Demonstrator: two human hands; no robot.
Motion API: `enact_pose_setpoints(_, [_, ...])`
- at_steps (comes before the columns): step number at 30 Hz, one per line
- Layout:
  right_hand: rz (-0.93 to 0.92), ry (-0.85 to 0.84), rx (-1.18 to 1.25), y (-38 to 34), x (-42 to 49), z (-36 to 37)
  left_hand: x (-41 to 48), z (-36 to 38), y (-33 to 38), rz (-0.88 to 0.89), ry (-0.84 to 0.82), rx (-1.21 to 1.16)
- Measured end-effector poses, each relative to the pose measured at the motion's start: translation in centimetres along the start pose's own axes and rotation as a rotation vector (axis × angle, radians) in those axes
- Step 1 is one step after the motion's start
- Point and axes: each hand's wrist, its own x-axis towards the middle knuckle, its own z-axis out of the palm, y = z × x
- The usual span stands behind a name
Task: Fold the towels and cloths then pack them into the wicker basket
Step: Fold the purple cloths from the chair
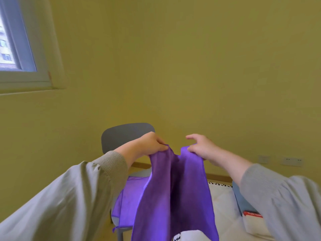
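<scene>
I hold a purple towel [175, 192] up in the air by its top edge, and it hangs down in front of me. My left hand [149, 142] pinches the left top corner. My right hand [201, 146] pinches the right top corner, its index finger lifted free. A second purple cloth [127, 197] lies spread on the seat of the grey chair [121, 134] behind the hanging towel. No wicker basket is in view.
A white quilted surface [224, 206] lies at lower right, with a blue item [241, 202] and a red and white object [251, 218] on it. A white piece with black marks [187, 236] shows at the bottom edge. A yellow wall and a window [15, 40] stand behind.
</scene>
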Motion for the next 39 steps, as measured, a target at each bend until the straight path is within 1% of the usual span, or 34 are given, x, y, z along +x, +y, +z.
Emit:
enact_pose_setpoints(3, [0.03, -0.292, 0.04, -0.9, -0.7, 0.0, -0.4, -0.5, 1.4, 0.175, -0.012, 0.119])
enact_pose_setpoints(5, [0.042, -0.4, 0.067, -1.1, -1.0, 0.4, -0.5, -0.6, 2.3, 0.259, -0.027, 0.136])
enact_pose_setpoints(6, [0.042, -0.421, 0.07, -1.0, -1.0, 0.7, -0.6, -0.7, 2.7, 0.277, -0.026, 0.143])
enact_pose_setpoints(8, [0.037, -0.379, 0.054, -1.0, -1.1, 1.1, -0.7, -0.9, 2.8, 0.273, -0.03, 0.194])
enact_pose_setpoints(10, [0.022, -0.244, 0.014, -0.9, -1.0, 1.3, -0.8, -1.4, 2.0, 0.214, -0.076, 0.31])
enact_pose_setpoints(12, [-0.005, -0.112, -0.049, -0.6, -0.6, 1.3, -0.9, -1.7, 0.7, 0.116, -0.133, 0.411])
enact_pose_setpoints(13, [-0.025, -0.06, -0.092, -0.4, -0.4, 1.1, -0.9, -1.8, 0.1, 0.079, -0.113, 0.389])
enact_pose_setpoints(14, [-0.042, -0.017, -0.136, -0.2, -0.1, 1.0, -0.7, -1.9, -0.5, 0.049, -0.062, 0.287])
enact_pose_setpoints(15, [-0.061, 0.021, -0.182, -0.1, 0.0, 0.8, -0.5, -1.8, -1.0, 0.014, 0.001, 0.088])
enact_pose_setpoints(17, [-0.109, 0.074, -0.291, 0.0, -0.1, 0.5, -0.3, -1.4, -1.7, -0.041, 0.13, -0.418])
enact_pose_setpoints(18, [-0.129, 0.092, -0.348, 0.1, -0.2, 0.4, -0.1, -1.2, -2.0, -0.066, 0.2, -0.575])
enact_pose_setpoints(19, [-0.134, 0.107, -0.403, 0.2, -0.3, 0.3, 0.2, -0.9, -2.3, -0.087, 0.278, -0.633])
enact_pose_setpoints(20, [-0.124, 0.126, -0.463, 0.4, -0.3, 0.1, 0.5, -0.8, -2.7, -0.107, 0.356, -0.623])
enact_pose_setpoints(23, [0.004, 0.142, -0.694, 1.4, -0.1, -0.7, 0.7, -0.4, -3.4, -0.145, 0.517, -0.486])
enact_pose_setpoints(24, [0.068, 0.114, -0.806, 1.6, -0.2, -1.0, 0.7, -0.4, -3.5, -0.137, 0.547, -0.464])
enact_pose_setpoints(26, [0.18, -0.039, -1.043, 1.7, -1.0, -1.5, 0.7, -0.2, -3.4, -0.103, 0.591, -0.42])
enact_pose_setpoints(27, [0.223, -0.169, -1.165, 1.7, -1.4, -1.6, 0.6, -0.1, -3.2, -0.079, 0.604, -0.384])
enact_pose_setpoints(29, [0.278, -0.498, -1.368, 1.7, -2.0, -1.4, 0.6, 0.0, -2.5, -0.005, 0.595, -0.282])
enact_pose_setpoints(30, [0.325, -0.667, -1.434, 1.7, -2.0, -1.2, 0.6, 0.1, -2.1, 0.044, 0.565, -0.225])
enact_pose_setpoints(31, [0.384, -0.8, -1.431, 1.9, -1.9, -1.1, 0.6, 0.2, -1.5, 0.091, 0.519, -0.18])
enact_pose_setpoints(32, [0.427, -0.873, -1.361, 2.1, -1.8, -1.1, 0.5, 0.4, -1.0, 0.137, 0.466, -0.148])
enact_pose_setpoints(33, [0.424, -0.865, -1.228, 2.5, -1.6, -1.0, 0.4, 0.5, -0.5, 0.172, 0.412, -0.122])
enact_pose_setpoints(34, [0.351, -0.772, -1.036, 2.8, -1.5, -0.9, 0.3, 0.7, 0.0, 0.2, 0.368, -0.094])
enact_pose_setpoints(35, [0.239, -0.648, -0.761, 3.1, -1.2, -0.8, 0.3, 0.9, 0.4, 0.223, 0.331, -0.063])
enact_pose_setpoints(36, [0.13, -0.554, -0.416, 3.0, -1.0, -0.6, 0.3, 1.3, 0.7, 0.241, 0.303, -0.037])
enact_pose_setpoints(37, [0.063, -0.515, -0.092, 2.7, -0.9, -0.4, 0.3, 1.7, 1.0, 0.248, 0.284, -0.021])
enact_pose_setpoints(38, [0.034, -0.495, 0.133, 2.3, -0.7, -0.2, 0.4, 2.0, 1.0, 0.245, 0.278, -0.021])
enact_pose_setpoints(39, [0.015, -0.492, 0.257, 1.9, -0.6, 0.0, 0.4, 2.3, 1.0, 0.238, 0.288, -0.031])
